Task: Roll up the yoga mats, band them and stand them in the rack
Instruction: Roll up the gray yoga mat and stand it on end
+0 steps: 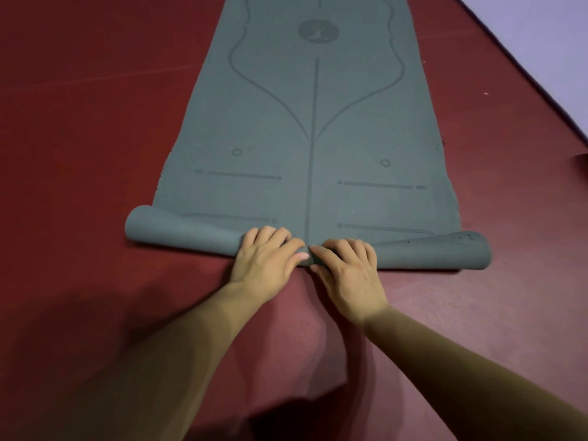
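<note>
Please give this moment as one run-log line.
step: rolling | left hand: grips mat roll | right hand: grips mat roll | mat: near end rolled, rest flat

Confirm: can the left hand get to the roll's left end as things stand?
Probably yes. The left hand grips the rolled edge of the yoga mat near its middle; the left end lies uncovered on the red floor, nothing between.

Single head-worn wide-angle view. Looks forward and down along the grey yoga mat (313,138), from just behind and above its rolled near end. Sits close to that roll. Runs up the mat past its round logo (318,30), losing the far end at the top edge. Takes in red floor (79,122) on both sides of the mat and a pale surface (541,43) beyond its right side.
</note>
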Tool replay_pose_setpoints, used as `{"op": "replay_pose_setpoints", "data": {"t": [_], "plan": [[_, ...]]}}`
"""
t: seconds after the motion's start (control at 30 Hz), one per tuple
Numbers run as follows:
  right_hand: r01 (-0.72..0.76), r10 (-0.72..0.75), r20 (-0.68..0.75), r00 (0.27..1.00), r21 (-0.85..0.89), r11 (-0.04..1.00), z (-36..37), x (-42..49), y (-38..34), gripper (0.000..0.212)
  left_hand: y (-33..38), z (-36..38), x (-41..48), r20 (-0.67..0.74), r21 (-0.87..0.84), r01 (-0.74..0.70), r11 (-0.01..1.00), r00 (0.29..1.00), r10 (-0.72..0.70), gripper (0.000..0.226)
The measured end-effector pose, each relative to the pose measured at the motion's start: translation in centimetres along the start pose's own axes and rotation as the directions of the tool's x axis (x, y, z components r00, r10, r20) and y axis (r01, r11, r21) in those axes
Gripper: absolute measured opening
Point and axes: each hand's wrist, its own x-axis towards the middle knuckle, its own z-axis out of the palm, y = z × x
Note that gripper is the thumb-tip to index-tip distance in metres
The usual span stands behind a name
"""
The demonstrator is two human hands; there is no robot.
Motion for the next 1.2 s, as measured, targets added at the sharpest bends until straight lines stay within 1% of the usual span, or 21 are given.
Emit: {"op": "replay_pose_setpoints", "data": {"t": [0.17,0.27,0.33,0.4,0.5,0.57,0.7,0.77,0.87,1.0,1.13,1.2], "plan": [[-0.058,0.055,0.073,0.996,0.037,0.998,0.3,1.1,1.0,0.034,0.6,0.5,-1.4,-0.035,0.005,0.05,0.999,0.998,-0.05,0.038],[-0.06,0.057,0.079,0.995,0.037,0.997,0.3,1.7,1.1,0.035,0.3,0.5,-1.1,-0.003,-0.029,0.062,0.998,0.998,-0.062,0.035],[-0.06,0.06,0.069,0.996,0.006,0.998,0.1,2.1,0.7,0.033,0.1,0.4,-0.2,0.025,-0.043,0.066,0.997,0.998,-0.065,0.034],[-0.042,0.042,0.026,0.999,-0.023,0.999,0.0,2.1,0.4,0.029,0.1,0.2,0.2,0.051,-0.037,0.082,0.996,0.995,-0.08,0.034],[-0.01,0.009,-0.023,1.0,-0.017,1.0,0.1,1.3,0.3,0.029,-0.1,0.2,0.6,0.064,-0.052,0.094,0.994,0.994,-0.09,0.032],[-0.028,0.028,-0.017,0.999,0.014,1.0,0.5,1.0,0.4,0.029,-0.2,0.2,0.8,0.078,-0.049,0.091,0.995,0.993,-0.087,0.032],[-0.098,0.097,0.022,0.995,0.088,0.991,0.7,2.0,0.8,0.033,0.9,0.8,0.2,0.065,0.083,0.171,0.982,0.982,-0.176,0.035],[-0.12,0.117,0.034,0.993,0.098,0.988,0.7,2.3,0.8,0.035,1.2,1.2,-0.6,0.046,0.104,0.174,0.979,0.983,-0.18,0.037],[-0.115,0.113,0.028,0.993,0.086,0.99,0.7,2.4,0.7,0.034,0.7,1.3,-0.7,0.056,0.081,0.144,0.986,0.987,-0.148,0.038],[-0.15,0.154,-0.024,0.988,0.115,0.982,0.6,2.4,0.0,0.033,0.5,1.3,0.1,0.083,0.052,0.168,0.984,0.982,-0.172,0.038],[-0.116,0.116,0.001,0.993,0.079,0.99,1.0,2.7,0.4,0.032,0.2,1.2,1.0,0.114,0.035,0.173,0.984,0.978,-0.176,0.039],[-0.121,0.12,0.007,0.993,0.07,0.99,1.2,3.0,0.7,0.032,0.3,1.3,1.3,0.103,0.047,0.177,0.983,0.978,-0.181,0.04]]}}
